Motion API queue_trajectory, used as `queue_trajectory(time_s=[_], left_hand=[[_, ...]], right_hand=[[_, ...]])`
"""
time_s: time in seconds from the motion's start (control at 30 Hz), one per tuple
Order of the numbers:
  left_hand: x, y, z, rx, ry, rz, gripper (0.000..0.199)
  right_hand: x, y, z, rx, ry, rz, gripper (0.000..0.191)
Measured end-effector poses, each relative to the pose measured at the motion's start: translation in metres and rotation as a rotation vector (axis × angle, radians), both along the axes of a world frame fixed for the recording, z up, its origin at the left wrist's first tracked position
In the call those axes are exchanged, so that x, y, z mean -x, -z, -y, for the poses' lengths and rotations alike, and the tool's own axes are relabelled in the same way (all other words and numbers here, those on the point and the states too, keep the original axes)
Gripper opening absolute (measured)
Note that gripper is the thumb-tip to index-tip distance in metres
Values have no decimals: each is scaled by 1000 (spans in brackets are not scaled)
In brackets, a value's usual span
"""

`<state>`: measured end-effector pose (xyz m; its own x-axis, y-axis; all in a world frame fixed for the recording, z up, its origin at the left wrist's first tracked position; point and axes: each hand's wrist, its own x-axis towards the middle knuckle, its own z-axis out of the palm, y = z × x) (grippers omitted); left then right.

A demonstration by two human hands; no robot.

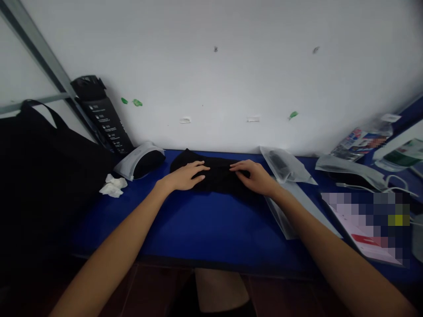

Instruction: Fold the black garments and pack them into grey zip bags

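A black cloth (218,175) lies spread lengthwise on the blue table, near the wall. My left hand (187,175) rests on its left part, palm down with the fingers apart. On its right part lies my right hand (251,175), fingers stretched out towards the left. Neither hand grips the cloth. Beneath my right wrist and forearm, a flat translucent bag (309,207) lies on the table. Another translucent bag (286,165) with something dark inside sits just right of my right hand.
To the left are a black bag (49,176), a black bottle (102,114), a white pouch with dark contents (142,160) and crumpled tissue (113,186). At right lie a pouch (355,171), plastic bottles (366,138), a white cable (396,189) and a partly pixelated flat item (360,233).
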<state>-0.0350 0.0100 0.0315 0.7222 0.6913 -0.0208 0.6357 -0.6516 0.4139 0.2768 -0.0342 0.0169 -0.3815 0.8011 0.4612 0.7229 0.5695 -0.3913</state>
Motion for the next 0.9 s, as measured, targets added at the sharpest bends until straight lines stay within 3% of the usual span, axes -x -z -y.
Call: queue_trajectory(time_s=[0.17,0.37,0.53,0.9], left_hand=[[3,1,-1,36,18,-6,57],[4,1,-3,56,26,12,57],[4,-1,-2,79,16,-23,61],[-6,-15,13,66,19,8,86]], right_hand=[[25,-21,24,67,-192,-10,22],[34,-25,33,265,-347,88,28],[22,-26,28,291,-287,119,44],[16,-18,19,94,29,206,29]])
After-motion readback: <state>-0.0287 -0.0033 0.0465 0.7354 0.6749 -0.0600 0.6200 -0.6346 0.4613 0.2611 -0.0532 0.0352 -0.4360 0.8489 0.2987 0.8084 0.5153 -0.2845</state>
